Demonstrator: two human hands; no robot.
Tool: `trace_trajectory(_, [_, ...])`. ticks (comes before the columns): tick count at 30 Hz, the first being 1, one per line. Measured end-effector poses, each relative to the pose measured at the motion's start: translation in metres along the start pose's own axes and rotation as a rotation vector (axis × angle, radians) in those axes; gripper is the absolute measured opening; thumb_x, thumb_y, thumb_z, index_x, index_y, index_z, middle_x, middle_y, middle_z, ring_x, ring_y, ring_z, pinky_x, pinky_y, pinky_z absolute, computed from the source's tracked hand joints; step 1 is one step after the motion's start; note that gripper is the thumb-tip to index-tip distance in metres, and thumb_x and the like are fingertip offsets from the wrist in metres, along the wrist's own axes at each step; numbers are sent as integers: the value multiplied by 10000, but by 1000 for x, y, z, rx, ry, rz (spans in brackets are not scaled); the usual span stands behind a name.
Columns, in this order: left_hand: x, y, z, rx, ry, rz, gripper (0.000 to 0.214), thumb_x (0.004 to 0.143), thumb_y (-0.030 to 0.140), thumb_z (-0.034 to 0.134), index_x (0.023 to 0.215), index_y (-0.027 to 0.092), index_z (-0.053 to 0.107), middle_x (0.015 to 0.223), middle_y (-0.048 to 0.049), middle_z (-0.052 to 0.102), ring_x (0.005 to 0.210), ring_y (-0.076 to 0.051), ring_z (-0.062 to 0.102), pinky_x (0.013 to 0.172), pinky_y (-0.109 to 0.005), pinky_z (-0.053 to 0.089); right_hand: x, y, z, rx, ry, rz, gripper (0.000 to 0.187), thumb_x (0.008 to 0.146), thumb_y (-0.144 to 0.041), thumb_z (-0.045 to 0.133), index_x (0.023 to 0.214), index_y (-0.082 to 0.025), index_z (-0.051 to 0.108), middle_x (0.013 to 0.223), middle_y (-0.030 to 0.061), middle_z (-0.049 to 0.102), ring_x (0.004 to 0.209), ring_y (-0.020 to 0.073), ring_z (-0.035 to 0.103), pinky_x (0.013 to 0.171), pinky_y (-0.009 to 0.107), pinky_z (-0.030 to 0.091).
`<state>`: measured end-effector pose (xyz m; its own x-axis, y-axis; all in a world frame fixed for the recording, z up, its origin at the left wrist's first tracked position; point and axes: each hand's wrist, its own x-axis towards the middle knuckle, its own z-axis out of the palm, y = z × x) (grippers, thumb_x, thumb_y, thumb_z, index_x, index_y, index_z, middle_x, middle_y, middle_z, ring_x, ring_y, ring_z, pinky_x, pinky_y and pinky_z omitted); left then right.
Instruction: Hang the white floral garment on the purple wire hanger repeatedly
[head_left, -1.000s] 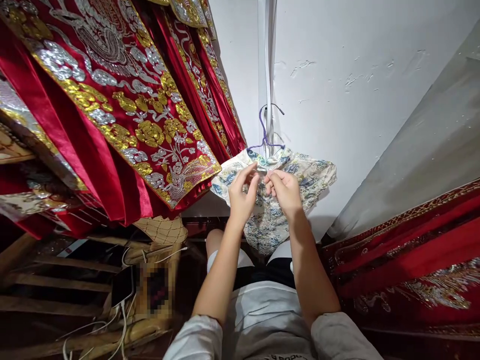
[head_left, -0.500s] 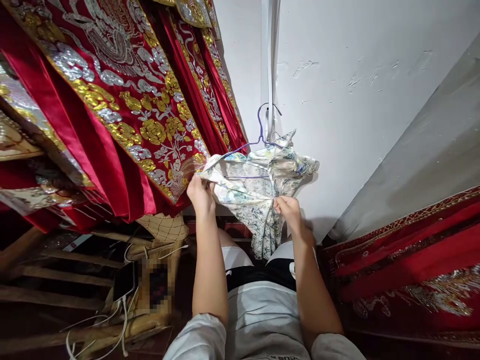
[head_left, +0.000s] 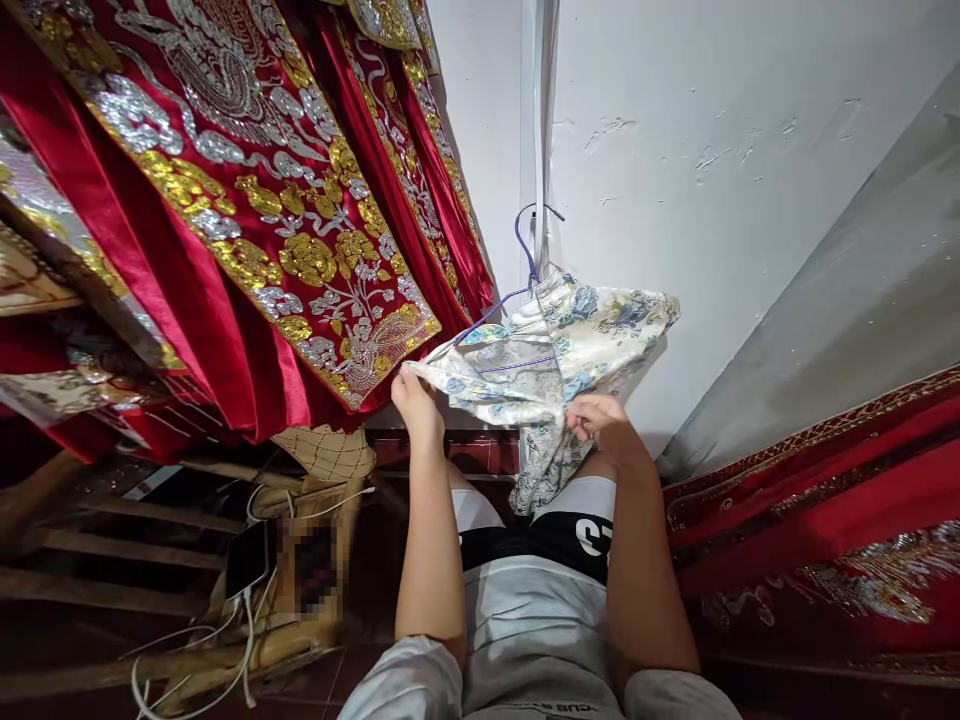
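Observation:
A white garment with blue and yellow flowers (head_left: 611, 325) hangs from a thin purple hanger (head_left: 491, 317), whose hook sits at a pale vertical strip on the wall. My left hand (head_left: 416, 398) pinches the garment's left edge, close to the hanger's left end. With closed fingers my right hand (head_left: 598, 415) grips the cloth at the middle of the front. Between the two hands the fabric is stretched, and the hanger's lower bar shows through the opening. The lower part of the garment hangs bunched above my thighs.
Red embroidered drapery (head_left: 307, 260) with gold and silver sequins hangs at left. A wooden slatted bench (head_left: 142, 560) holds a phone (head_left: 249, 557) and white cables. The white wall (head_left: 712, 130) rises behind; more red embroidered cloth (head_left: 832, 520) lies at right.
Both hands have shifted slightly right, still gripping the garment. Its right side has swung outward and spread flatter, and the hanger has tilted down toward the left.

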<state>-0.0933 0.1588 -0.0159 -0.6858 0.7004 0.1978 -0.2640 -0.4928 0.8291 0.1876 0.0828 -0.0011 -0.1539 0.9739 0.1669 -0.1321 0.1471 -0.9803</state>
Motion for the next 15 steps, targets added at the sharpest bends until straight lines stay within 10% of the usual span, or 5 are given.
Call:
trace_trajectory(6, [4, -13, -19, 15, 4, -330, 286, 907, 381, 665, 748, 161, 575, 679, -8, 637, 666, -136, 623, 701, -262, 510, 4, 6, 12, -288, -433, 252, 246, 770, -353, 657, 594, -189, 704, 510, -1, 598, 507, 124, 489, 491, 240, 348])
trace_trajectory(12, [-41, -35, -24, 56, -127, -411, 325, 792, 353, 803, 697, 162, 558, 633, 35, 568, 563, -89, 497, 612, -216, 436, 9, 23, 11, -384, -447, 368, 266, 779, -380, 724, 606, -179, 736, 550, 26, 646, 522, 127, 520, 503, 240, 407])
trace_trajectory(15, [-57, -19, -15, -3, -352, -402, 368, 774, 457, 812, 753, 178, 573, 667, 34, 550, 574, -100, 496, 589, -219, 426, 13, 26, 12, -317, -259, 345, 330, 820, -492, 727, 743, -172, 760, 676, 43, 692, 580, 133, 544, 531, 248, 436])
